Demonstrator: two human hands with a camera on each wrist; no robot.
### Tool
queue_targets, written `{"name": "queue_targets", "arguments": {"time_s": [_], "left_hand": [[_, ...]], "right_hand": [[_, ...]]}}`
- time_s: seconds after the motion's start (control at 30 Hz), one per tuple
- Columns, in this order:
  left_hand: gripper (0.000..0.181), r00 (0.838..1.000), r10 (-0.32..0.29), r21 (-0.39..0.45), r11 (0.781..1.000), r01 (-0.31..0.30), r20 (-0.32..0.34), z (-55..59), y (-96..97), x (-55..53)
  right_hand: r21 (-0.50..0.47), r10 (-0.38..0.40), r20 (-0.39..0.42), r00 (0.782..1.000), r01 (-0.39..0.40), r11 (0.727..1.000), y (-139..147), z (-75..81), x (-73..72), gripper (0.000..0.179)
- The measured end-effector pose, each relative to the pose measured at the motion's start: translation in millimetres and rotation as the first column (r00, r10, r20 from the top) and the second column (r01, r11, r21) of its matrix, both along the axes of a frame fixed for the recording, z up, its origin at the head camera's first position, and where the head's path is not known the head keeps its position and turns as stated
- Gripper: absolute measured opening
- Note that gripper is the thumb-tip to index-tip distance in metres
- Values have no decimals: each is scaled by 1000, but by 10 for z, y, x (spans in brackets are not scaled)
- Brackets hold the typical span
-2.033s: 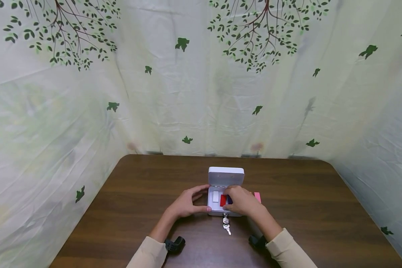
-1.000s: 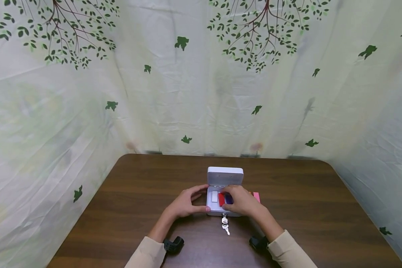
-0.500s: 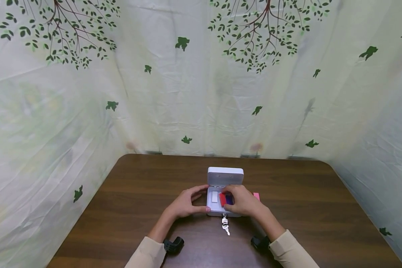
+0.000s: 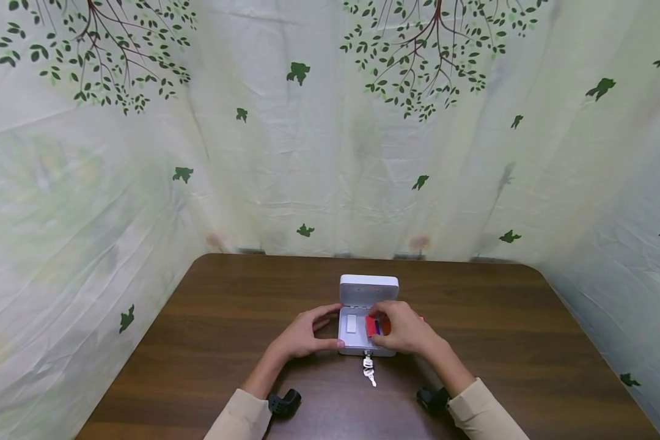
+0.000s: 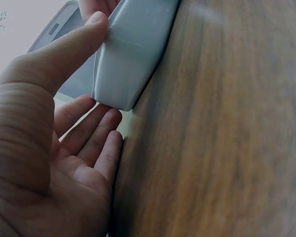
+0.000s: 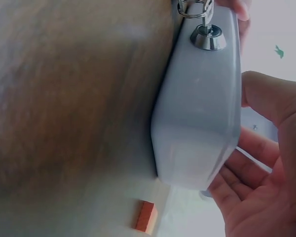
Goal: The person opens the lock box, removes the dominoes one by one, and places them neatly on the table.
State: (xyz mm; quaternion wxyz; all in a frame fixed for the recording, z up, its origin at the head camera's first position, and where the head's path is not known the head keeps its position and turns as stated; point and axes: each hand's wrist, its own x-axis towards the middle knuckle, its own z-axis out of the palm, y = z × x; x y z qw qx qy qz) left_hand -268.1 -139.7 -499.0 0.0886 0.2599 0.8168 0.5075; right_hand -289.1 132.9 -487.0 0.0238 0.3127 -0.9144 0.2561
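Observation:
A small white metal cash box (image 4: 349,350) stands on the table with its lid (image 4: 369,290) raised. My left hand (image 4: 304,331) holds its left side, thumb at the front edge and fingers at the back corner. Inside, a white block (image 4: 351,324) lies at the left. Right of it, my right hand (image 4: 404,329) reaches in, with thumb and fingertips at the ends of a red block (image 4: 370,326). A dark blue block (image 4: 377,327) shows beside the red one, partly under the hand. The right wrist view hides the fingertips behind the box wall.
Keys (image 4: 369,370) hang from the lock (image 6: 208,37) on the box's front. An orange-red block (image 6: 146,217) lies on the table (image 4: 242,293) right of the box. A leaf-printed cloth (image 4: 330,153) surrounds the table's back and sides.
The red block shifts slightly left, then tilts and moves right, with the right hand moving a little right. The left hand keeps its place on the box.

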Motion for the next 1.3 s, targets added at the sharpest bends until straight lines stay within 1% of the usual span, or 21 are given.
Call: {"name": "queue_targets", "arguments": {"time_s": [0.17,0.33,0.4,0.67,0.9,0.97,1.13,1.2,1.3], "left_hand": [[78,1000,5,-6,1000,-5,-3,-5,15,7],[79,1000,-2,1,1000,2,0,8,31,7],[79,1000,-5,5,1000,5,1,14,36,6],[80,1000,-9,3,1000,9,2,22,50,3],[80,1000,-10,9,1000,10,-6,10,54,-1],[80,1000,-10,11,1000,11,-7,10,50,-3],[81,1000,-13,0,1000,13,3,25,30,-7],[81,1000,-16,-8,1000,16,8,31,22,-8],[81,1000,-12,-7,1000,12,7,24,16,-8]], "right_hand": [[-31,36,-39,999,-37,999,41,25,13,38],[-21,61,-72,996,-63,998,92,31,18,36],[-17,54,-63,997,-56,998,115,37,24,35],[-55,28,-27,999,-30,998,218,81,52,37],[-71,3,29,1000,-1,997,327,113,57,39],[-61,-6,32,999,8,998,353,122,48,39],[-37,-12,3,1000,13,999,402,163,44,37],[-45,-8,-6,1000,8,999,423,176,50,37],[-64,-21,20,1000,23,998,462,172,55,37]]}}
